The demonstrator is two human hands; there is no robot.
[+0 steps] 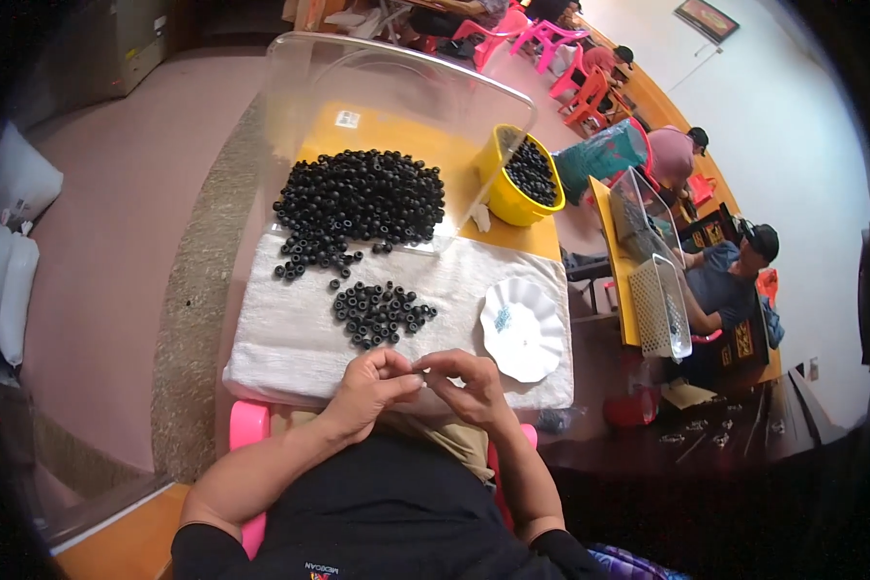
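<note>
Over the near edge of a white cloth (282,338), my left hand (369,387) and my right hand (466,387) meet, thumbs and fingertips pinched together. Whatever they hold between them is too small and covered to name. Just beyond my left hand lies a loose group of small black ring-shaped pieces (377,311) with hollow centres. A much larger heap of black pieces (362,198) spills out of a clear plastic bin (278,101) onto the cloth. Beside my right hand sits a white scalloped dish (539,338) holding some tiny bluish bits (503,318).
A yellow tub (514,207) full of black pieces stands at the far right of the table. Farther right, a person in a dark cap (735,275) sits by a white perforated basket (659,307). White sacks (17,295) stand at the left. Pink chairs (548,39) are behind.
</note>
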